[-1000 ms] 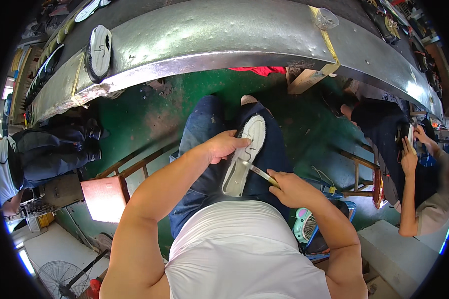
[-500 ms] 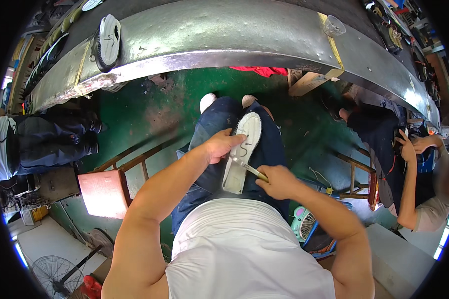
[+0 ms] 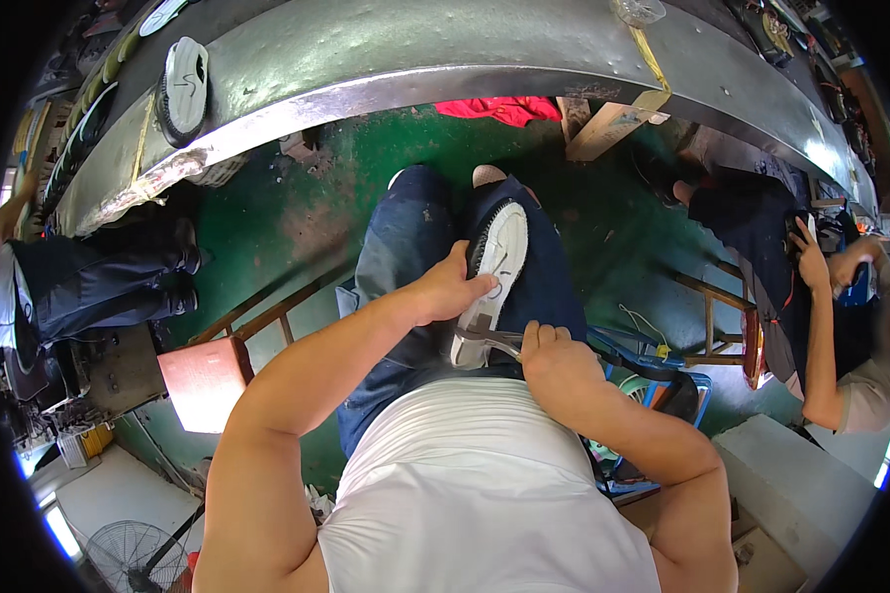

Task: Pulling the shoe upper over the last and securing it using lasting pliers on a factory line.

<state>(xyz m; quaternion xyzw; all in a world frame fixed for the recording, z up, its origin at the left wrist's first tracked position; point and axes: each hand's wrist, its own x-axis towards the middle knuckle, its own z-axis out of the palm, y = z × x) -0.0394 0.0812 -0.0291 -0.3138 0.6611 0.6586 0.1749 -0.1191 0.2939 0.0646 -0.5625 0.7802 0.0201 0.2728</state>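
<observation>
A shoe (image 3: 507,245) lies bottom up across my thighs, its pale underside marked with a dark wavy line and its dark stitched side showing on the left. My left hand (image 3: 452,290) is closed round the shoe's left side at mid-length, thumb on the underside. In my right hand (image 3: 562,368), fingers wrapped round the handle, is a metal hand tool (image 3: 496,339). Its dark head sits across the underside near the end closest to my body. The head looks pincer-like, but the exact kind is unclear.
A metal-covered bench (image 3: 366,59) runs across ahead, bearing another upturned shoe (image 3: 183,91) and a clear plastic cup (image 3: 639,11). A stool (image 3: 206,383) stands to my left. One person (image 3: 99,267) is at left, another (image 3: 819,326) works at right. Red cloth (image 3: 499,110) lies under the bench.
The shoe has tilted, so its dark stitched side now shows. My right hand has turned over, and the tool's head now lies farther down the underside, closer to my body.
</observation>
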